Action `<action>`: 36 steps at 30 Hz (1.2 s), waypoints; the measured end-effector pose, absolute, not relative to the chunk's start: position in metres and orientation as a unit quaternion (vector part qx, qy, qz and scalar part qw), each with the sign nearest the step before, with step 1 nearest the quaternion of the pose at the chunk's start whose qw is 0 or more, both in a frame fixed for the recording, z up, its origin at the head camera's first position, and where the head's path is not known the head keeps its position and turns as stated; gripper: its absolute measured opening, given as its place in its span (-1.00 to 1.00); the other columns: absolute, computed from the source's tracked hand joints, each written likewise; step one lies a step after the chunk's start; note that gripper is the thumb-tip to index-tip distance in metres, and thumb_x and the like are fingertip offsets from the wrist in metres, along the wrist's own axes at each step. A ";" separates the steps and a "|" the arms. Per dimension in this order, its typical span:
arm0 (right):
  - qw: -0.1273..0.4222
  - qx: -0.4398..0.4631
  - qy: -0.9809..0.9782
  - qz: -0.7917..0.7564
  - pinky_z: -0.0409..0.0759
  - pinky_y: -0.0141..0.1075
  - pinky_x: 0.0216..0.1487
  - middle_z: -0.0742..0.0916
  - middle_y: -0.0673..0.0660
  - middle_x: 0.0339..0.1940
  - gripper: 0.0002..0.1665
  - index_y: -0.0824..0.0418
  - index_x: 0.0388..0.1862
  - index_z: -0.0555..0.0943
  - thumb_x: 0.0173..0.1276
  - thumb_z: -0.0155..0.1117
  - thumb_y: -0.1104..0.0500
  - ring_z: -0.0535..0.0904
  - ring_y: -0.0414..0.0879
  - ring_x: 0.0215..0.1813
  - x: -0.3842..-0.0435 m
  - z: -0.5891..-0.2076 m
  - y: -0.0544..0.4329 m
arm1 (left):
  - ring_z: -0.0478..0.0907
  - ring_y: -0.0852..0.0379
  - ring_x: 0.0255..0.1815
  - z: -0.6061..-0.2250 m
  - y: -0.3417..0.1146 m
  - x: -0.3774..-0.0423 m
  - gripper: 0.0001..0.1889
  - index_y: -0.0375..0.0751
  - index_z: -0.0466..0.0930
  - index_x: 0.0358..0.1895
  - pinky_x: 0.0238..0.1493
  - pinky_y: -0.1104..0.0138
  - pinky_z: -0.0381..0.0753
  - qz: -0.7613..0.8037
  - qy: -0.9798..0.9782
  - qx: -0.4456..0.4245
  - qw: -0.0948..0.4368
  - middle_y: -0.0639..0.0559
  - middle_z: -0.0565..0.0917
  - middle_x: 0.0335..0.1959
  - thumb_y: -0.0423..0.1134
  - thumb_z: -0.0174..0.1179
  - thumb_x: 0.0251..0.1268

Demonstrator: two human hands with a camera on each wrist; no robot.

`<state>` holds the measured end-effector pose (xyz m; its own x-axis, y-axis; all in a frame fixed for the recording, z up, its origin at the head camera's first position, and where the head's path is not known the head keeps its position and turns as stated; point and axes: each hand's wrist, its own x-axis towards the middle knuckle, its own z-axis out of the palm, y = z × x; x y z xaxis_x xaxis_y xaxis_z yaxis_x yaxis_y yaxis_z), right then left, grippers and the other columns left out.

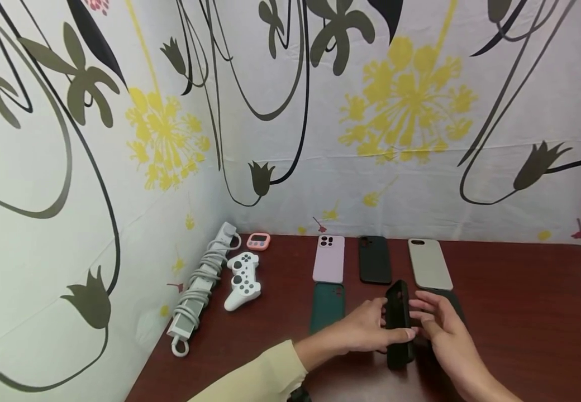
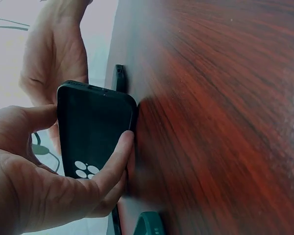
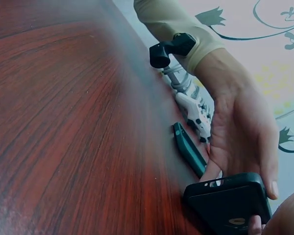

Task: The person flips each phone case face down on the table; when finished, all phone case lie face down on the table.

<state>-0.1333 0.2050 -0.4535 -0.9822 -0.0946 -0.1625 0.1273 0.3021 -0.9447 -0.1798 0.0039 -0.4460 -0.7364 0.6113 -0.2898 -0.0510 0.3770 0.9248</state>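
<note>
My left hand (image 1: 363, 329) holds a black phone case (image 1: 397, 318) on edge just above the table, gripping it by its two long sides. The hollow inside and the round camera holes of this black phone case (image 2: 90, 127) face the left wrist view. Beside its back is my right hand (image 1: 446, 338), fingers extended, with a fingertip (image 3: 255, 224) at the back of the case in the right wrist view. A dark flat case (image 1: 452, 304) lies partly hidden behind the right hand. A teal phone case (image 1: 327, 306) lies near the left hand.
Lilac (image 1: 329, 259), black (image 1: 375, 260) and pale grey (image 1: 430, 265) phone cases lie in a row at the back. Further left are a white game controller (image 1: 243, 281), a pink timer (image 1: 258, 242) and a cord-wrapped power strip (image 1: 201, 285). Patterned cloth (image 1: 290, 139) hangs behind the table.
</note>
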 end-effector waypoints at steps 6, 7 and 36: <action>0.092 0.019 0.792 -0.603 0.68 -0.44 0.13 0.30 0.36 0.57 -0.38 0.29 0.70 -0.08 0.78 -0.30 0.30 0.44 -0.56 0.12 -0.134 -0.457 0.200 | 0.71 0.21 0.16 -0.443 0.001 -0.178 -0.30 -0.13 0.33 0.55 -0.07 0.25 0.84 0.516 0.781 0.162 0.312 -0.02 0.65 0.21 0.02 0.32 0.47; 0.092 0.019 0.791 -0.604 0.67 -0.45 0.12 0.31 0.36 0.57 -0.38 0.29 0.70 -0.07 0.78 -0.28 0.29 0.44 -0.58 0.11 -0.134 -0.457 0.199 | 0.69 0.20 0.20 -0.442 0.000 -0.178 -0.28 -0.11 0.31 0.57 -0.01 0.26 0.82 0.509 0.789 0.156 0.308 -0.01 0.63 0.25 0.03 0.33 0.46; 0.148 0.037 0.826 -0.543 0.73 -0.06 0.22 0.52 0.42 0.48 -0.22 0.34 0.59 0.22 0.56 0.34 0.16 0.55 0.24 0.41 -0.151 -0.477 0.177 | 0.64 0.10 0.16 -0.444 -0.034 -0.171 -0.22 -0.02 0.26 0.58 -0.10 0.24 0.77 0.638 0.720 0.102 0.255 -0.05 0.57 0.27 -0.55 0.29 0.37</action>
<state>-0.1509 0.1773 -0.4771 -0.9536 -0.0995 -0.2843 0.2215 0.4080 -0.8857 -0.1705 -0.0340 -0.4441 -0.8495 0.4715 -0.2367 -0.1786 0.1652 0.9699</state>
